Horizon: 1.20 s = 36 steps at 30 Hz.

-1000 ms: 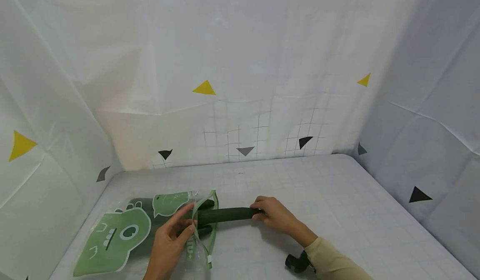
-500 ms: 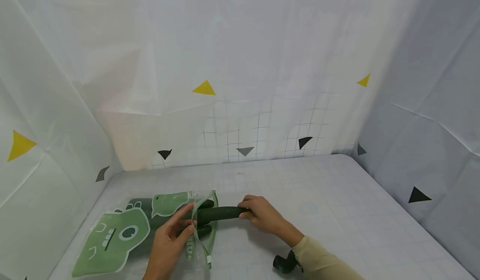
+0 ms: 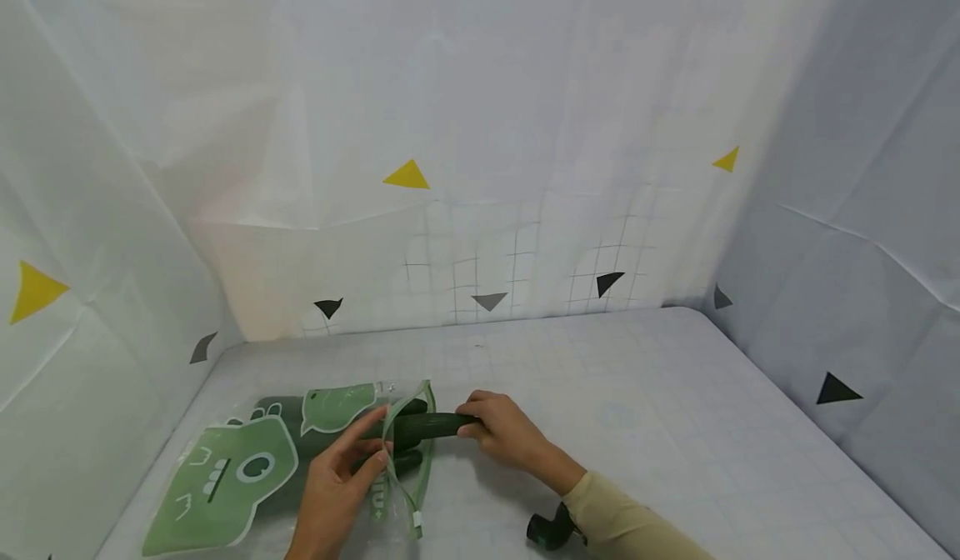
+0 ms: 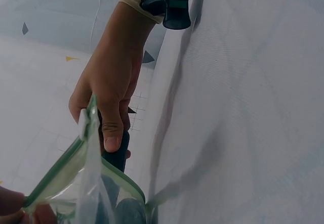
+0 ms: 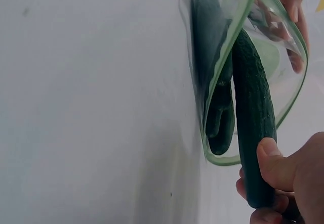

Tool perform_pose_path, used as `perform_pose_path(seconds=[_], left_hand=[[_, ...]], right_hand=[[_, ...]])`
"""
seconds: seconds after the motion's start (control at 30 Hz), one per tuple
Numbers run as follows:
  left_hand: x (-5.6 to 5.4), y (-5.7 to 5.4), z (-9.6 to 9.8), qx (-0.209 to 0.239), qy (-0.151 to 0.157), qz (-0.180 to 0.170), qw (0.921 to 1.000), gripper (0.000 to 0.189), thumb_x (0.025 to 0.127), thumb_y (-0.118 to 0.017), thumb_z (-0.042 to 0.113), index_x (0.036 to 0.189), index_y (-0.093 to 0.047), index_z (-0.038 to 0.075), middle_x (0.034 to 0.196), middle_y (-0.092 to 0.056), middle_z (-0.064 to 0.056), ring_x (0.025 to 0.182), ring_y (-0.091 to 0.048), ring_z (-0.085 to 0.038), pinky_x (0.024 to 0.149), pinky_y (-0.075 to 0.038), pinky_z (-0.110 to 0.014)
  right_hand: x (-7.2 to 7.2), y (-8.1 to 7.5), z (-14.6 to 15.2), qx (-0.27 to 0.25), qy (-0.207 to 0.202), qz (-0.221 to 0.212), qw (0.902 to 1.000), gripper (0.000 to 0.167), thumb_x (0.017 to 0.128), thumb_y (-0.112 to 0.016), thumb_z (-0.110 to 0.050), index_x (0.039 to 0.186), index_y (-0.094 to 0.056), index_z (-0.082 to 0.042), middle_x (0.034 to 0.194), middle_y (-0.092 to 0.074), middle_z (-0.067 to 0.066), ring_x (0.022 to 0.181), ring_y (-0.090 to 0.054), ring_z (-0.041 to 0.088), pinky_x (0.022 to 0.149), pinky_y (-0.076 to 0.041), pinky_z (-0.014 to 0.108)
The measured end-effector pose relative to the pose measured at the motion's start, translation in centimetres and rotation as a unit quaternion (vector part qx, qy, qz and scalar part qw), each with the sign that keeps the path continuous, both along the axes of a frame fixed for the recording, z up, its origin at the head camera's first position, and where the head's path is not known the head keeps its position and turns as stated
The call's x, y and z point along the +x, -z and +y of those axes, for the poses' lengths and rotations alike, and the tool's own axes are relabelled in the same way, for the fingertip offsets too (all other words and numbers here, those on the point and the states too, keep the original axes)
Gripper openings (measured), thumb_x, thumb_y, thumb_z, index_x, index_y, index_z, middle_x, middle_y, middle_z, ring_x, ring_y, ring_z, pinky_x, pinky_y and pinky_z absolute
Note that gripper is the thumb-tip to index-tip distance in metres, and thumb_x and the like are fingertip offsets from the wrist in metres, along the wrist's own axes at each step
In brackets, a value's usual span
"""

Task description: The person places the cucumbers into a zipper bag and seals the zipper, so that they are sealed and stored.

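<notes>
A clear zip bag (image 3: 225, 485) printed with green cartoon monsters lies on the left of the table, its green-edged mouth open to the right. My left hand (image 3: 335, 481) holds the bag at its mouth; in the left wrist view its fingertips (image 4: 11, 204) pinch the green rim. A dark green cucumber (image 5: 253, 97) reaches partway into the mouth. My right hand (image 3: 504, 432) grips its outer end, thumb on one side and fingers round the other. Several more cucumbers (image 5: 221, 128) lie inside the bag, partly hidden by film and print.
The white table (image 3: 637, 410) stretches right and back from the hands. White sheets (image 3: 525, 110) with yellow, black and grey triangles enclose it on three sides. A dark camera (image 3: 551, 529) sits at the right wrist beside a beige sleeve (image 3: 630, 522).
My right hand has moved left, sliding the cucumber further into the bag, so less of it shows outside. My left hand and the bag have stayed almost in place.
</notes>
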State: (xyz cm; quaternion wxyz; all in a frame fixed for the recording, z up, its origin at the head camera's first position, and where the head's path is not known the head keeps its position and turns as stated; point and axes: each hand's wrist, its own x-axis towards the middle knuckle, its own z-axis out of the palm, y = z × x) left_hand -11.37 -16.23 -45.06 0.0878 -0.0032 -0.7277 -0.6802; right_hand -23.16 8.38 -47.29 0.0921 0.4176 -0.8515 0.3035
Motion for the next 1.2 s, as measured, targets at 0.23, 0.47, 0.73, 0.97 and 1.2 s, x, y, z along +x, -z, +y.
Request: perform_pose_path(seconds=[0.23,0.47,0.73,0.97,1.2], left_hand=[[0.0,0.0,0.1,0.005,0.003,-0.002,1.0,0.054,0.098,-0.068,-0.003,0.148,-0.06,0.018,0.137,-0.061,-0.012,0.116,-0.062,-0.038,0.092,-0.055,-0.036],[0.0,-0.1,0.1,0.004,0.004,-0.003,1.0,0.055,0.098,-0.069,-0.002,0.148,-0.06,0.019,0.135,-0.062,-0.014,0.116,-0.062,-0.037,0.092,-0.055,-0.036],[0.1,0.0,0.0,0.004,0.005,-0.002,1.0,0.055,0.099,-0.067,-0.004,0.149,-0.06,0.018,0.139,-0.06,-0.011,0.116,-0.062,-0.037,0.093,-0.055,-0.035],[0.1,0.2,0.0,0.005,0.009,0.003,0.9999,0.054,0.099,-0.067,-0.003,0.148,-0.06,0.018,0.139,-0.06,-0.011,0.116,-0.063,-0.036,0.094,-0.054,-0.035],[0.1,0.3,0.0,0.003,0.009,0.008,0.9999,0.054,0.099,-0.067,-0.003,0.148,-0.06,0.019,0.141,-0.059,-0.008,0.116,-0.063,-0.036,0.093,-0.054,-0.035]], right_hand=[[0.0,0.5,-0.2,-0.031,0.042,-0.042,0.9978,0.023,0.096,-0.077,-0.023,0.111,-0.079,-0.006,0.101,-0.073,0.001,0.078,-0.058,0.004,0.066,-0.05,0.025],[-0.2,0.8,1.2,-0.058,0.031,-0.063,0.9959,0.018,0.094,-0.08,-0.016,0.11,-0.077,-0.009,0.102,-0.072,-0.002,0.077,-0.057,0.004,0.064,-0.051,0.026],[-0.3,1.0,2.5,-0.069,0.05,-0.091,0.9921,0.012,0.095,-0.079,-0.017,0.105,-0.079,-0.011,0.09,-0.071,-0.009,0.079,-0.065,0.006,0.069,-0.056,0.028],[-0.3,0.9,1.9,-0.071,0.06,-0.084,0.9922,0.011,0.095,-0.078,-0.012,0.106,-0.08,-0.008,0.093,-0.074,-0.003,0.083,-0.067,0.007,0.072,-0.057,0.027],[-0.2,0.9,1.2,-0.087,0.063,-0.079,0.9911,0.01,0.094,-0.079,-0.009,0.104,-0.08,-0.007,0.092,-0.074,-0.003,0.082,-0.067,0.008,0.072,-0.057,0.028]])
